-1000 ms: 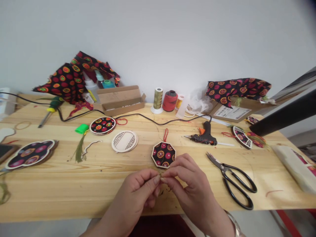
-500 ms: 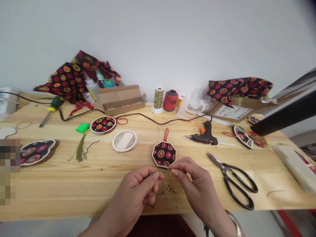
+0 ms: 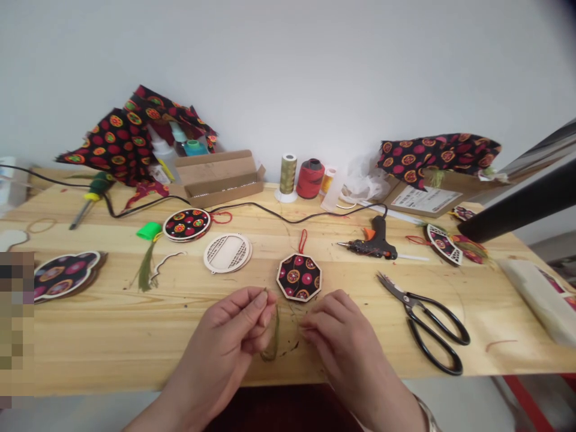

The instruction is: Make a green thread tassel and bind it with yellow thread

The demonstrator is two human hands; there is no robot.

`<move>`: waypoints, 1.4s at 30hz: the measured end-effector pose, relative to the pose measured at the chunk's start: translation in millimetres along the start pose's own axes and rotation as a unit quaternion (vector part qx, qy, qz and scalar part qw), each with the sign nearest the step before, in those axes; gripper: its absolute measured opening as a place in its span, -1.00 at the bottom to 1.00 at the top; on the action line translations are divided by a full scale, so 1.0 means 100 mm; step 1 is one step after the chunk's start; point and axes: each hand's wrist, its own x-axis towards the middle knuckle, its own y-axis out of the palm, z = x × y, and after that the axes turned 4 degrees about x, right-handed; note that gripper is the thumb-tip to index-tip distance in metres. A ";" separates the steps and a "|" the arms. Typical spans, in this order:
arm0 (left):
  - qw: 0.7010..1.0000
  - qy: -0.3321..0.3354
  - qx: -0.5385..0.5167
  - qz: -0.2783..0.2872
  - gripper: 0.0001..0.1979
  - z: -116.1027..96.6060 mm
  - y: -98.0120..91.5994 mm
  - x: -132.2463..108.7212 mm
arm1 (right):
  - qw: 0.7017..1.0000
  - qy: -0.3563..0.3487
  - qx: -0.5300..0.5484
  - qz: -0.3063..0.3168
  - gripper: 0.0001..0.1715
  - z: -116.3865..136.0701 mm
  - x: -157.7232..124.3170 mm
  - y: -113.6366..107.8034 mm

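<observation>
My left hand (image 3: pixel 245 327) is closed in a pinch on olive-green thread (image 3: pixel 270 354), which hangs in a loop below the fingers. Its short end pokes up above the thumb. My right hand (image 3: pixel 337 336) hovers to the right with its fingers curled together; whatever may lie between their tips is hidden. Just beyond both hands lies an octagonal ornament (image 3: pixel 299 277) of dark patterned fabric in a wooden frame, with a red cord loop (image 3: pixel 303 241) at its top. Black-handled scissors (image 3: pixel 427 321) rest to the right of my right hand.
A glue gun (image 3: pixel 373 240) lies behind the scissors, its black cord running left. Spools of green thread (image 3: pixel 288 175) and red thread (image 3: pixel 310 180) stand by the wall. A round wooden piece (image 3: pixel 227 253), a tassel (image 3: pixel 146 270) and a screwdriver (image 3: pixel 92 198) lie to the left.
My hands have moved apart, the left one shifting left with the thread. A hanging loop of green thread now shows under it. My right fingers have curled downward.
</observation>
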 end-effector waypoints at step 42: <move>0.997 0.027 0.076 -0.008 -0.87 0.03 0.20 0.05 | 0.811 0.215 0.534 -0.100 -0.75 0.26 0.26 0.22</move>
